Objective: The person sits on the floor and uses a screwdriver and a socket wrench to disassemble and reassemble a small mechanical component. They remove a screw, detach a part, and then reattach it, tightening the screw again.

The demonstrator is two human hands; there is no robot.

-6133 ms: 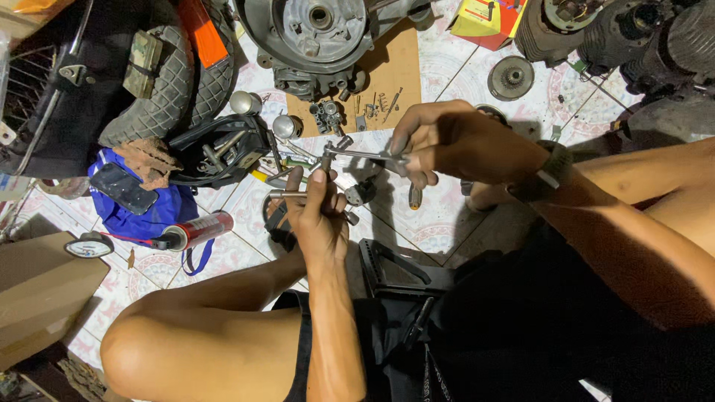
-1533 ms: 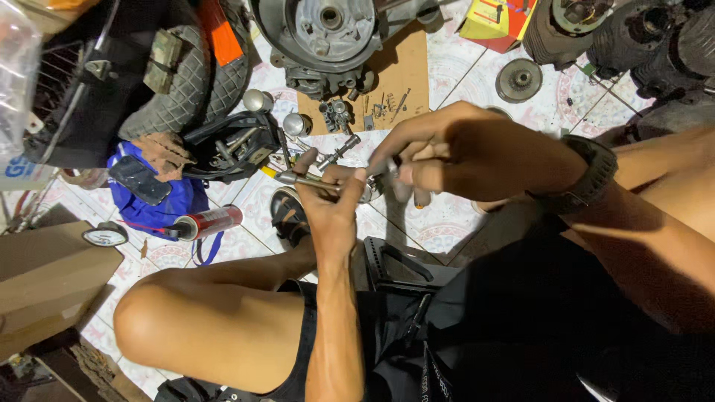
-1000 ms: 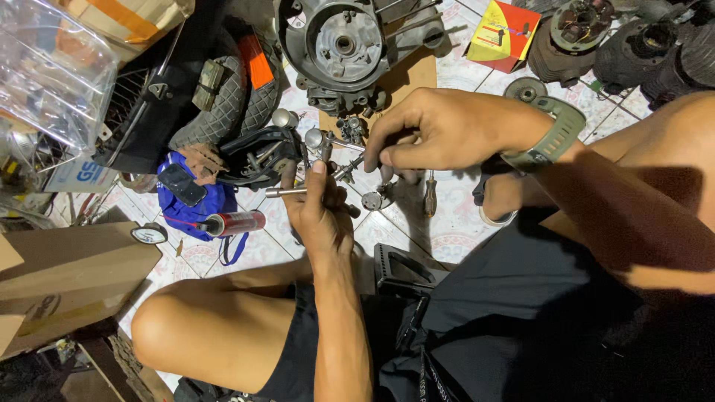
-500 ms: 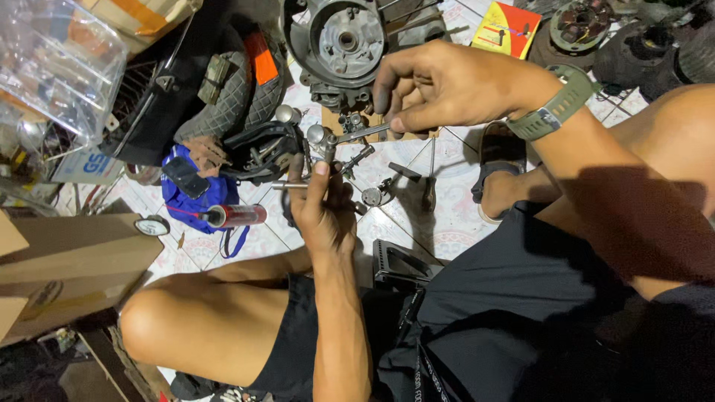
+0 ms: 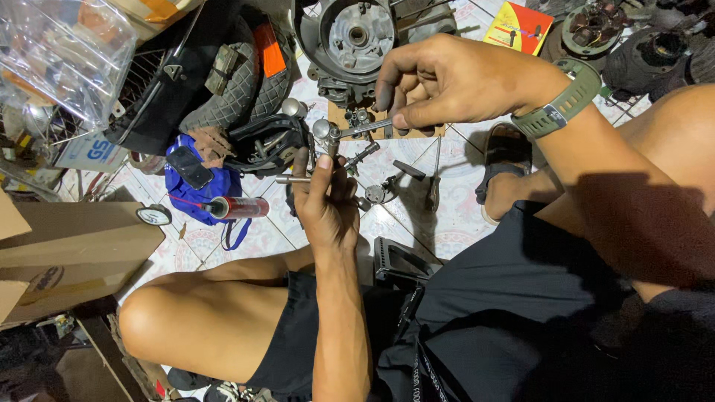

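Metal shaft (image 5: 298,179) in one hand and ratchet wrench (image 5: 350,132) in the other, a person sat on the tiled floor (image 5: 454,216) among scattered engine parts. The left hand (image 5: 326,199) had its grip closed around the thin shaft, which stuck out sideways past the thumb, held above the floor in front of the knees. The right hand (image 5: 447,82), a green watch (image 5: 564,100) on its wrist, pinched the wrench handle between thumb and fingers, the round socket head meeting the top of the part in the left hand. Just beyond lay a round engine casing (image 5: 356,37) on cardboard. To the left sat a blue bag (image 5: 197,182), a red tube (image 5: 240,207) and a small gauge (image 5: 154,215), with cardboard boxes (image 5: 67,253) nearby.
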